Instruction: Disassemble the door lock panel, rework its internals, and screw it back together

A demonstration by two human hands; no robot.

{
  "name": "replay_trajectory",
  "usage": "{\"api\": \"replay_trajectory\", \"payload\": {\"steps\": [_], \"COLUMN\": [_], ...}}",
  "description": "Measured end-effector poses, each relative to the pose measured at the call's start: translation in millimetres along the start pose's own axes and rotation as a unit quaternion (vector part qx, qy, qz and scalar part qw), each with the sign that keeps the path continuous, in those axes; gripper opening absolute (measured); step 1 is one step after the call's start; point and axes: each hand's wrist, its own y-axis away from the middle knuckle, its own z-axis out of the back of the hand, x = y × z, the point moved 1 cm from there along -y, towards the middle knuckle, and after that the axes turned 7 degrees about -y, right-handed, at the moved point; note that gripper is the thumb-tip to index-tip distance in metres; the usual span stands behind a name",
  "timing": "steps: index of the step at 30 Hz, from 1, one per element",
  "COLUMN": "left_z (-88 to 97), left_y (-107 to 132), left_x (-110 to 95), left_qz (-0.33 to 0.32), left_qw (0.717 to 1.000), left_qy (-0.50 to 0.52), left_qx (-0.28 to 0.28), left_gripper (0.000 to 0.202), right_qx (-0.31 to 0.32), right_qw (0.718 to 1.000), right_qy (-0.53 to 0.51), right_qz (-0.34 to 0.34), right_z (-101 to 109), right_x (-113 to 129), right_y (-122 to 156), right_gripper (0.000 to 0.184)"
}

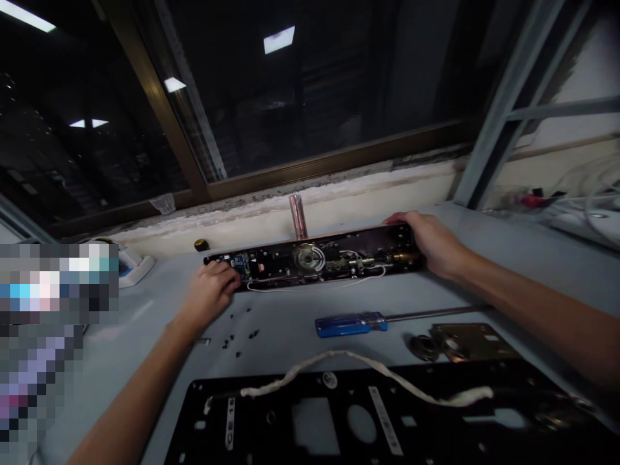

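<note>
1. One lock panel (314,258), long and narrow, lies open side up along the far edge of the table (290,323), just below the window sill.
2. Two hands on it, one at each end. My left hand (213,287) is curled over the left end, fingers bent onto the near rim beside the blue circuit board. My right hand (431,242) is wrapped over the right end, palm down.
3. Handling, my estimate: the body is metal, so it should be stiff and rather heavy. The exposed board and thin white wires look fragile. Grip the ends and the bare rim, and keep fingertips off the electronics.
4. One copper-coloured handle (298,216) stands up from the far side of the panel. It probably pivots, so it makes a poor grip.
5. Roughly eight small dark screws (237,336) lie loose just near-side of my left hand. They are too small to count surely.
6. One blue-handled screwdriver (351,323) lies mid-table, its shaft pointing towards the right edge.
7. One brass plate (472,342) and one round fitting (423,347) touching it lie nearer the right edge.
8. One black cover plate (363,426) lies along the near edge, with one white-sleeved cable (358,361) draped across it.
</note>
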Motion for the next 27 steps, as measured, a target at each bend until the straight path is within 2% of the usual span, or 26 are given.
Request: {"api": "replay_trajectory", "payload": {"steps": [4, 9, 22, 27], "left_z": [1.2, 6.8, 10.3, 8.2], "left_y": [-0.4, -0.7, -3.8, -2.8], "left_x": [-3.5, -8.9, -8.6, -6.0], "left_qz": [0.007, -0.017, -0.059, -0.040], "left_qw": [0.999, 0.993, 0.991, 0.994], "left_qy": [-0.049, -0.117, -0.123, -0.105], "left_qx": [-0.001, -0.006, 0.007, 0.011], "left_gripper": [0.019, 0.022, 0.019, 0.020], "right_qx": [0.004, 0.004, 0.003, -0.003], "right_qw": [1.000, 1.000, 1.000, 1.000], "right_qy": [-0.001, -0.003, 0.004, -0.001], "right_qz": [0.006, 0.011, 0.002, 0.001], "right_z": [0.6, 0.9, 1.2, -0.2], "right_x": [-1.0, -1.1, -0.9, 0.9], "right_y": [-1.6, -2.2, -1.6, 0.8], "right_gripper": [0.024, 0.023, 0.022, 0.023]}}
